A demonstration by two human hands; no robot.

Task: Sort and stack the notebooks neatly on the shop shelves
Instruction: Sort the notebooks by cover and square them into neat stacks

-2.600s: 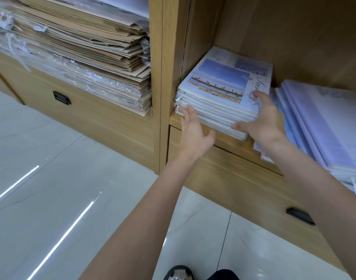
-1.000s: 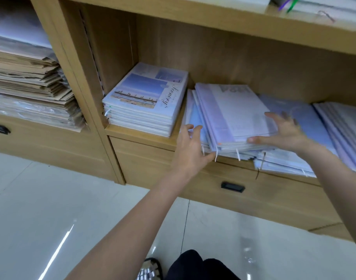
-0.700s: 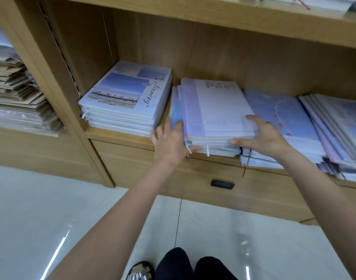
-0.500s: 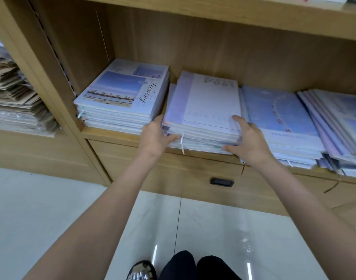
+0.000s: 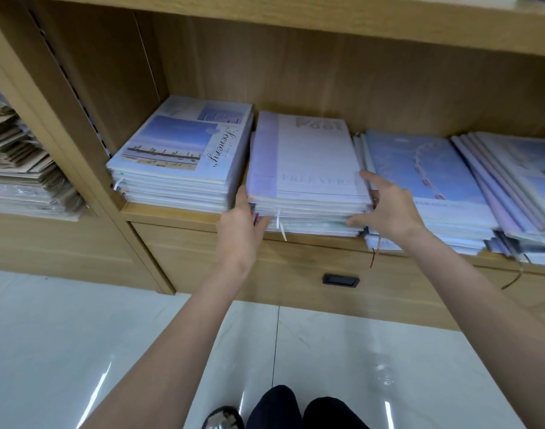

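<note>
Both hands bracket the second stack of notebooks [image 5: 308,168] on the wooden shelf [image 5: 172,213]. This stack, topped by a lilac-spined cover, sits just right of the "Scenery" stack [image 5: 180,156] by the shelf's left wall, its front edge at the shelf's front lip. The left hand [image 5: 240,233] presses against the stack's front-left corner, fingers reaching into the narrow gap beside the "Scenery" stack and thumb at the lower books. The right hand [image 5: 385,212] cups the front-right corner, fingers spread up the side and thumb along the bottom edge, neither hand lifting anything as far as can be seen.

The step looks like squaring this stack. To do it well, squeeze evenly from both sides so the spines line up, then push the front edges flush, keeping the ribbon marker [image 5: 279,224] from being trapped under the lower books. The lower notebooks stick out slightly, so pressure should go low as well as high.

The blue-covered stack [image 5: 426,181] to the right and the fanned pile [image 5: 518,181] near the shelf's right end appear unsorted.
</note>
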